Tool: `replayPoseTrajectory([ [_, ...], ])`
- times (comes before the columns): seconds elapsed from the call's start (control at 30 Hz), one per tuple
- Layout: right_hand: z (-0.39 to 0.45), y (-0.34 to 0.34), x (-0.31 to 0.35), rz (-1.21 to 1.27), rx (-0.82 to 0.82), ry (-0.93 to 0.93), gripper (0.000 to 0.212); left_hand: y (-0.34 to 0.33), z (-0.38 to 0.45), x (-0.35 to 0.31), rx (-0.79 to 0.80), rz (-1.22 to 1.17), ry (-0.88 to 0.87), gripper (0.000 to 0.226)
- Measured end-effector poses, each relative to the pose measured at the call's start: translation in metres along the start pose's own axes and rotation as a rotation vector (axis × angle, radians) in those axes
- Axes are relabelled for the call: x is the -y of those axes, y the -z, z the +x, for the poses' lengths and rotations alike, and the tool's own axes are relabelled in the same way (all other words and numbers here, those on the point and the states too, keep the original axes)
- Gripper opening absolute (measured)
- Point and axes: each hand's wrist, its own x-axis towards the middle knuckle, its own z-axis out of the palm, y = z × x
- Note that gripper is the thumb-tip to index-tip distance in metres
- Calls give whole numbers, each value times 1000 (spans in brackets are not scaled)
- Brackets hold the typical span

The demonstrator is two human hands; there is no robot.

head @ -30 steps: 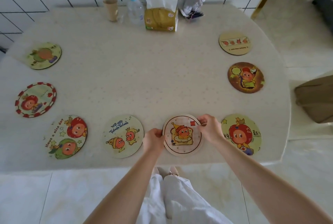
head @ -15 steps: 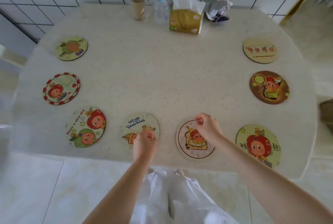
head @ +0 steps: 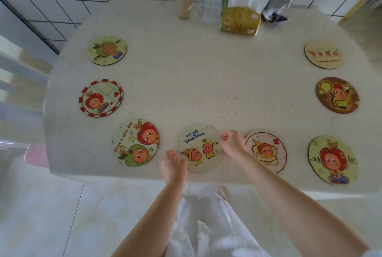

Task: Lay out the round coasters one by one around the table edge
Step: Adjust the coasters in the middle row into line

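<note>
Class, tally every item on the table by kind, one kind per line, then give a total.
Round coasters: 8, the first at the far left
Cardboard tube: 1
Pump bottle: 1
Tissue pack: 1
Crumpled grey wrapper: 1
Total: 12

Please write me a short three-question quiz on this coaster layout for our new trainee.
1. How many round coasters lie on the table?
2. True or false: the left hand and right hand are both at the "we are" coaster.
3. Which stands nearest the tissue pack? A) pump bottle B) red-bordered coaster C) dark brown coaster

Key: 1. eight; 2. true; 3. A
</note>
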Motion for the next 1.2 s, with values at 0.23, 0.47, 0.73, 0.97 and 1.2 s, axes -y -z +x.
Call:
replayPoseTrajectory([
  [0.23, -13, -13, 8, 61, -101, -68, 28, 10, 24, -2, 116, -34, -2, 36],
  [0.47, -37, -27, -12, 284, -130, -161, 25, 20, 34, -10, 151, -78, -94, 40],
  [0.73, -49, -38, -27, 395, -181, -189, 26, 25, 40, -13, 203, -24, -162, 39],
  [0.97, -42, -31, -23, 219, -165, -79, 26, 25, 38, -6, 181, -5, -172, 37],
  [1.2, -39, -31, -23, -4, -121, -36, 38, 31, 46, -4, 175, 55, -198, 34],
])
